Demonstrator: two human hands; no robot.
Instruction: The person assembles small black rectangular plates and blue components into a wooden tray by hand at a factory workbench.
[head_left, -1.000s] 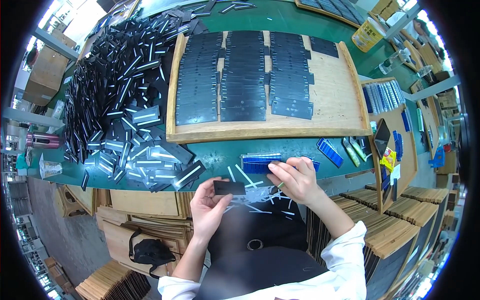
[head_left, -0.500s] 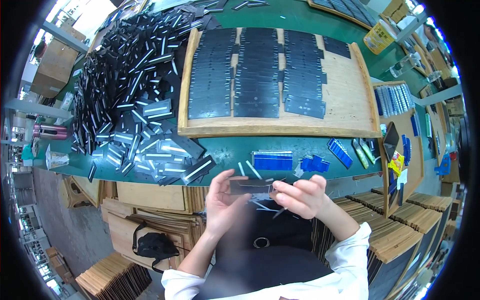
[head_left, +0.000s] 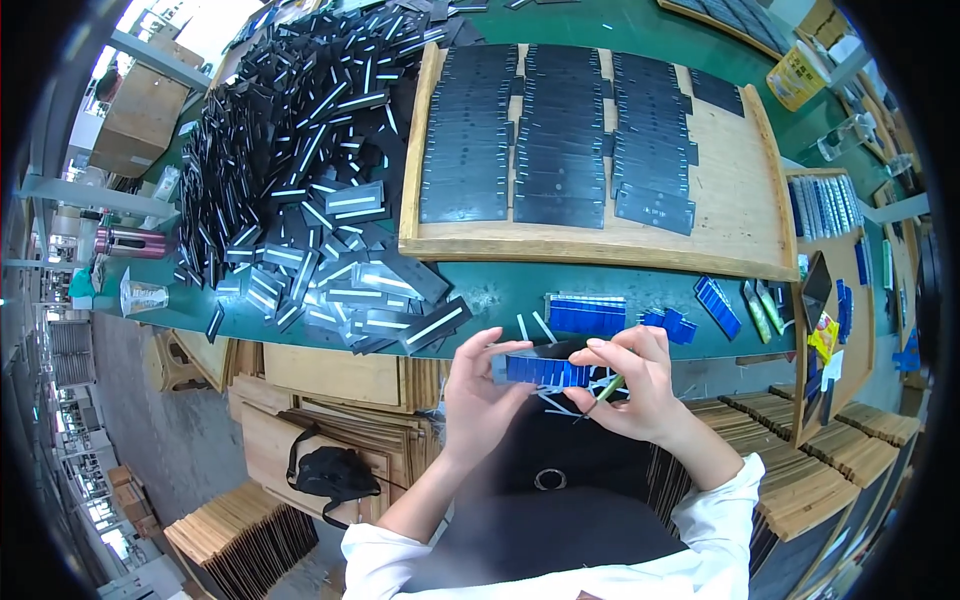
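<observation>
My left hand point(head_left: 478, 400) pinches the left end of a small blue panel point(head_left: 545, 372) crossed by thin pale lines, much like a solar panel. Its fingers lie along the upper edge and the thumb is below. At the panel's right end my right hand point(head_left: 640, 385) is closed, with a slim green-handled tool point(head_left: 606, 390) between its fingers; the tool's tip is too small to make out. Thin pale strips show just below the panel. On the table beyond lie a blue stack of strips point(head_left: 587, 314) and smaller blue pieces point(head_left: 668, 324).
Ahead, a wooden tray point(head_left: 600, 250) holds overlapping rows of dark plates point(head_left: 560, 190). A large heap of dark plates with white strips point(head_left: 340, 215) covers the left. Green-handled tools point(head_left: 765, 305) and a blue strip panel point(head_left: 717, 306) lie right, near a yellow tub point(head_left: 798, 78).
The held panel showed a dark face before and shows a blue, lined face now. The green handle in my right hand has come into sight. The whole view has shifted, moving the table rightward.
</observation>
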